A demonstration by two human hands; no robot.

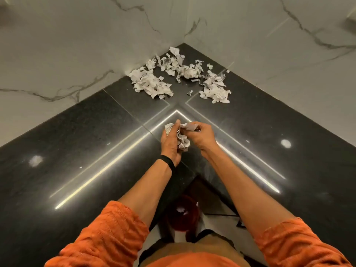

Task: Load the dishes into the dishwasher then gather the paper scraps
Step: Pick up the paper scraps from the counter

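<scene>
Several torn, crumpled paper scraps [179, 76] lie scattered in the far corner of a black stone counter [86, 135]. Nearer to me, above the counter's middle, my left hand [170, 141] cups a wad of crumpled paper [183, 140] against its palm. My right hand [200, 135] pinches the top of the same wad from the right side. Both hands touch the wad and are well short of the loose pile.
White marble-patterned walls [77, 45] meet behind the scraps and box in the corner. A red bin [183, 214] with some paper inside stands on the floor below the counter's inner edge, between my arms. Ceiling lights reflect off the glossy counter.
</scene>
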